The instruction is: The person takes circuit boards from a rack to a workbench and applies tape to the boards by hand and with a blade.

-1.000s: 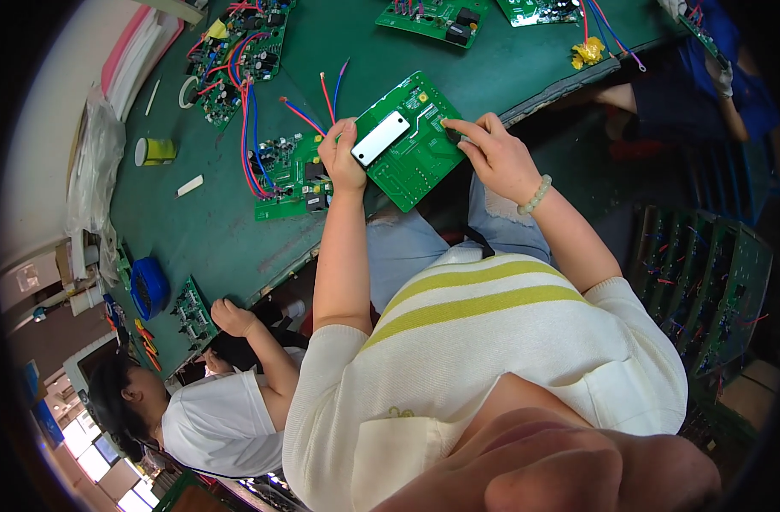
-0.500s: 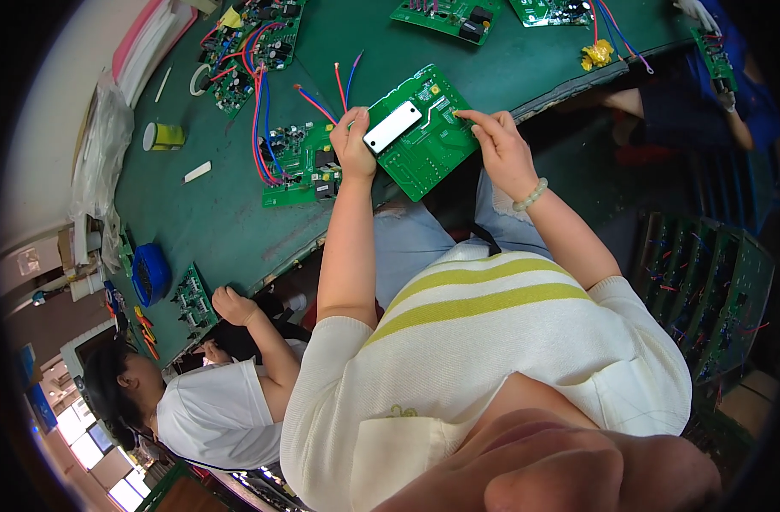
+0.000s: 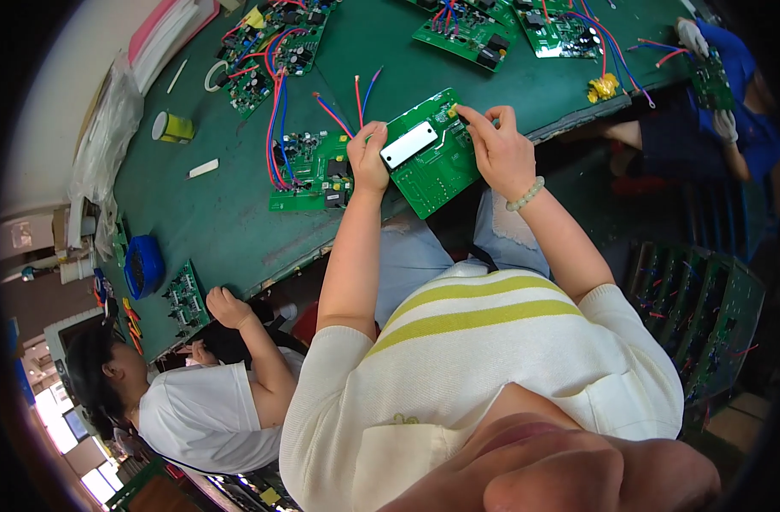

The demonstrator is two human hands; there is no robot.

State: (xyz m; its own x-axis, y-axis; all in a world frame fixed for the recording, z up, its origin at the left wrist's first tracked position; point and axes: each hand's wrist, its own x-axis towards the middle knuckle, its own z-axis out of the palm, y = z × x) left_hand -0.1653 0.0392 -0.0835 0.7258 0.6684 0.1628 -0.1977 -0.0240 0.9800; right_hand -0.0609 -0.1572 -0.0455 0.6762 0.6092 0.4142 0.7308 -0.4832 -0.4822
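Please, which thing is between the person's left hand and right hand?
In the head view, a green circuit board, bearing a white plate, is between the left hand and the right hand.

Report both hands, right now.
Left hand: holding the green circuit board by its left edge.
Right hand: at the board's upper right; grip cannot be told.

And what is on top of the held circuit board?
On the green circuit board: a white rectangular plate, and a yellow patch by the right hand. The left hand covers part of one edge; the underside is hidden.
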